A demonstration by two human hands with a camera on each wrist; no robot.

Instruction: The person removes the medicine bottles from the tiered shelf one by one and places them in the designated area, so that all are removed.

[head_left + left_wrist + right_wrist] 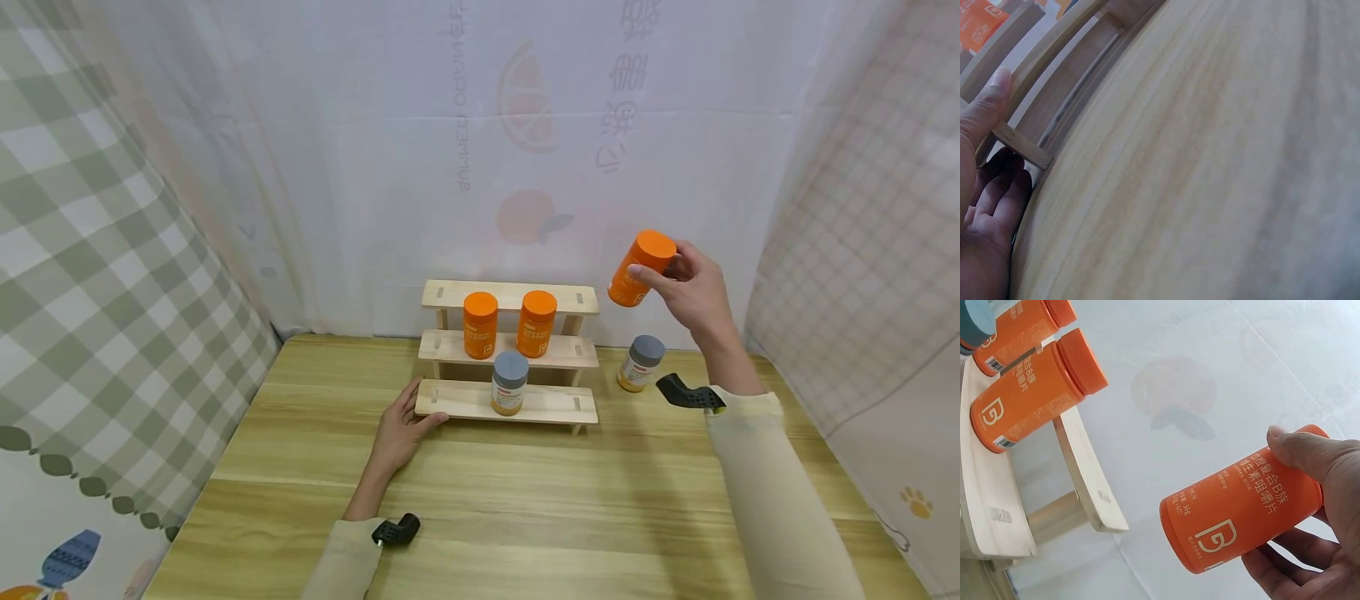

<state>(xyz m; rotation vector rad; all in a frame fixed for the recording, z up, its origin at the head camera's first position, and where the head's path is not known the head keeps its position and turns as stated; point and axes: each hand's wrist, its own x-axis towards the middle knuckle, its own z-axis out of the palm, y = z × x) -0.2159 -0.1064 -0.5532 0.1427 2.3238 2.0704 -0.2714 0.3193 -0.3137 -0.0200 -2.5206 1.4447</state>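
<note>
Head view — right hand holds orange bottle, left hand grips rack.

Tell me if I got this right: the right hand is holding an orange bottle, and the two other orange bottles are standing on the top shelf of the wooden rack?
Not quite: the two other orange bottles stand on the middle shelf, as the head view shows. The right hand is indeed holding an orange bottle.
</note>
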